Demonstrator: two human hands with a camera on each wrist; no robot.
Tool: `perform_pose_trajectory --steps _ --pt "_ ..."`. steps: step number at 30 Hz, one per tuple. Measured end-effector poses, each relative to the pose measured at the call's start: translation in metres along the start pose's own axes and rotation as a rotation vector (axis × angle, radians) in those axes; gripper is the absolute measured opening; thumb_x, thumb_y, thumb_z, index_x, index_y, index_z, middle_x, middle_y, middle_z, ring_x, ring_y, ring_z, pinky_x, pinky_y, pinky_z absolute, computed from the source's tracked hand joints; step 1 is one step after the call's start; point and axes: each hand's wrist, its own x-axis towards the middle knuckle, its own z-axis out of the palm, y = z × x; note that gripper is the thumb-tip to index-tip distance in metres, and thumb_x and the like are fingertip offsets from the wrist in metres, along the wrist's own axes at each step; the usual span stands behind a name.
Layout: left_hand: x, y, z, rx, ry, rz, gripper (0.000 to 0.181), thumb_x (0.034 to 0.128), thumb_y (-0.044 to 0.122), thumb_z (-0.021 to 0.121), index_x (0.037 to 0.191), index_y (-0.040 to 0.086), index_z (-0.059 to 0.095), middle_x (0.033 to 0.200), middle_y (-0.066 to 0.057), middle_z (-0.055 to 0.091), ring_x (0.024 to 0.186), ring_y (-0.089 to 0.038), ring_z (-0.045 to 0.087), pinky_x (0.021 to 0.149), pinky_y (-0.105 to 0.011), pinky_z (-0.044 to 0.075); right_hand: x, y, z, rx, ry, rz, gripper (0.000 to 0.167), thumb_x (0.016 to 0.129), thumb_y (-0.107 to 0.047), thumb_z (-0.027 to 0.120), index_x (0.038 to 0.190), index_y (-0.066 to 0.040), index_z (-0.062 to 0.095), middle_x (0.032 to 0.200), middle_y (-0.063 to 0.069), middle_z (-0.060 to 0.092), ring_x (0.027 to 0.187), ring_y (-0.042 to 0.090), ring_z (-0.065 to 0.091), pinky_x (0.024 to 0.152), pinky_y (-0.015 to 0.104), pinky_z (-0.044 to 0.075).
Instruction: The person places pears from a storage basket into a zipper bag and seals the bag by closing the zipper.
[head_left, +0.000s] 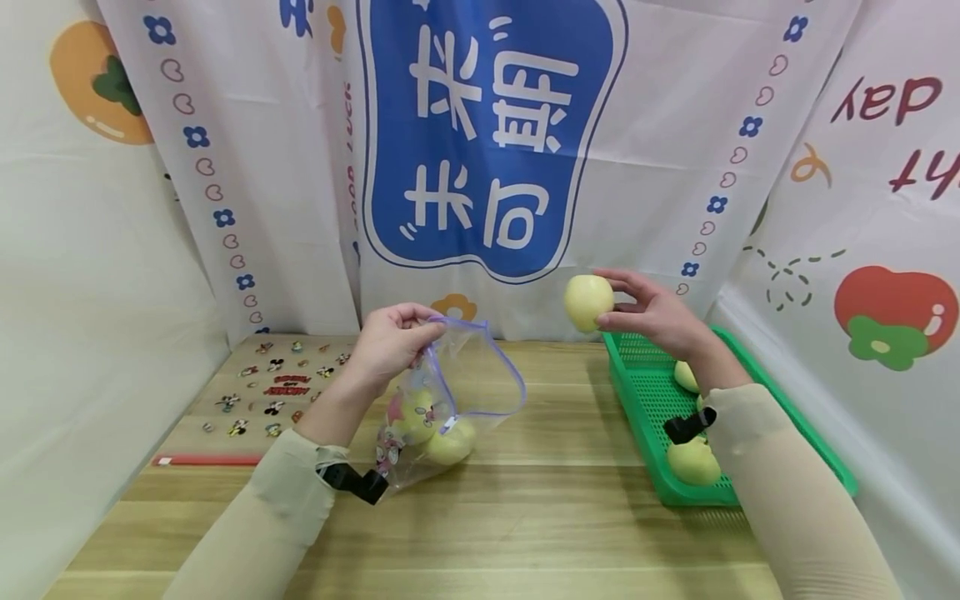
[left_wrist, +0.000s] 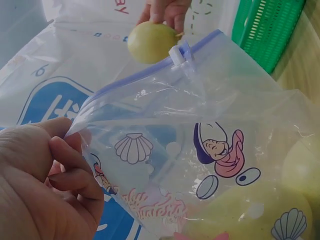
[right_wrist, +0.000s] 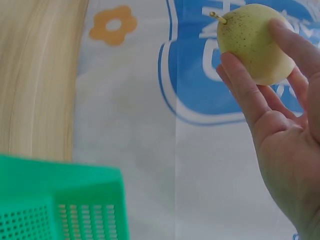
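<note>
My left hand (head_left: pixel 392 343) pinches the purple-edged mouth of a clear zip bag (head_left: pixel 483 379) printed with cartoon figures. The bag's mouth gapes open, and its white slider (left_wrist: pixel 176 56) sits on the purple track. Pale yellow pears (head_left: pixel 450 442) lie in the bottom of the bag, seen through the plastic. In my right hand (head_left: pixel 654 317) is another pear (head_left: pixel 588 302), held in the air between thumb and fingers. Its stem and brown speckles show in the right wrist view, where the thumb and fingers grip the pear (right_wrist: pixel 255 42) from the side.
A green plastic basket (head_left: pixel 637 417) with several pears (head_left: pixel 693 462) stands at the right, partly behind my right forearm. On the left lies a flat printed bag (head_left: pixel 247 383) with a red strip. The wooden table (head_left: pixel 525 533) ends at a white printed curtain (head_left: pixel 660 100).
</note>
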Motion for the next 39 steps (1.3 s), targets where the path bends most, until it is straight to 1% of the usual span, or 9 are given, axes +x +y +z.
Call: perform_pose_trajectory --steps 6,9,13,17,23,26,29,34,39 --pt "0.001 0.003 0.003 0.029 0.030 0.014 0.020 0.1030 0.013 0.075 0.119 0.001 0.078 0.066 0.007 0.060 0.055 -0.006 0.049 0.051 -0.019 0.043 0.003 -0.016 0.016 0.013 -0.043 -0.041 0.073 0.100 -0.012 0.082 0.164 -0.025 0.049 0.158 0.005 0.054 0.130 0.025 0.072 0.100 0.031 0.063" --pt "0.002 0.003 0.005 0.028 0.046 0.010 0.020 0.1032 0.013 0.075 0.119 0.002 0.079 0.066 0.007 0.059 0.055 -0.006 0.050 0.051 -0.018 0.043 0.003 -0.023 0.025 0.016 -0.068 -0.080 0.072 0.099 -0.011 0.083 0.163 -0.025 0.051 0.159 0.004 0.054 0.130 0.027 0.072 0.101 0.032 0.064" --pt "0.004 0.004 0.008 0.019 0.071 0.014 0.019 0.1036 0.013 0.074 0.118 0.003 0.079 0.065 0.007 0.058 0.054 -0.006 0.049 0.050 -0.018 0.042 0.004 -0.032 0.036 0.041 -0.122 -0.137 0.070 0.099 -0.007 0.082 0.161 -0.023 0.053 0.159 0.005 0.054 0.129 0.030 0.072 0.100 0.036 0.065" --pt "0.005 0.005 0.010 0.012 0.088 0.009 0.019 0.1042 0.013 0.073 0.119 0.003 0.079 0.065 0.007 0.059 0.054 -0.006 0.049 0.050 -0.018 0.043 0.003 -0.039 0.049 0.064 -0.178 -0.155 0.070 0.098 -0.005 0.082 0.160 -0.021 0.054 0.158 0.007 0.052 0.128 0.033 0.073 0.099 0.039 0.065" --pt "0.006 0.006 0.014 0.016 0.095 0.011 0.018 0.1049 0.014 0.072 0.119 0.003 0.079 0.065 0.007 0.060 0.054 -0.007 0.050 0.050 -0.018 0.044 0.005 -0.046 0.072 0.034 -0.241 -0.209 0.072 0.097 -0.003 0.083 0.161 -0.017 0.053 0.160 0.011 0.050 0.132 0.039 0.070 0.099 0.043 0.066" --pt "0.007 0.006 0.015 0.021 0.098 0.010 0.018 0.1053 0.015 0.072 0.118 0.004 0.079 0.064 0.007 0.059 0.053 -0.007 0.049 0.050 -0.018 0.043 0.007 -0.048 0.087 -0.006 -0.252 -0.228 0.072 0.096 -0.003 0.084 0.160 -0.017 0.054 0.162 0.010 0.050 0.132 0.038 0.070 0.101 0.042 0.066" --pt "0.007 0.006 0.015 0.020 0.101 0.005 0.019 0.1052 0.016 0.073 0.119 0.004 0.079 0.065 0.007 0.059 0.053 -0.006 0.049 0.050 -0.018 0.043 0.008 -0.051 0.104 -0.078 -0.251 -0.242 0.072 0.095 -0.004 0.085 0.159 -0.017 0.055 0.163 0.009 0.049 0.129 0.037 0.072 0.100 0.040 0.066" --pt "0.006 0.005 0.015 0.009 0.107 0.002 0.019 0.1052 0.017 0.073 0.119 0.005 0.079 0.066 0.007 0.060 0.054 -0.006 0.050 0.051 -0.018 0.044 0.009 -0.052 0.128 -0.241 -0.246 -0.282 0.069 0.094 -0.008 0.088 0.156 -0.021 0.060 0.155 0.014 0.049 0.124 0.034 0.068 0.094 0.037 0.067" --pt "0.006 0.004 0.014 -0.008 0.108 0.008 0.020 0.1058 0.018 0.073 0.119 0.005 0.080 0.068 0.007 0.062 0.053 -0.005 0.050 0.051 -0.018 0.044 0.010 -0.053 0.141 -0.440 -0.208 -0.378 0.068 0.091 -0.014 0.092 0.152 -0.026 0.065 0.145 0.012 0.055 0.125 0.029 0.062 0.095 0.045 0.065"
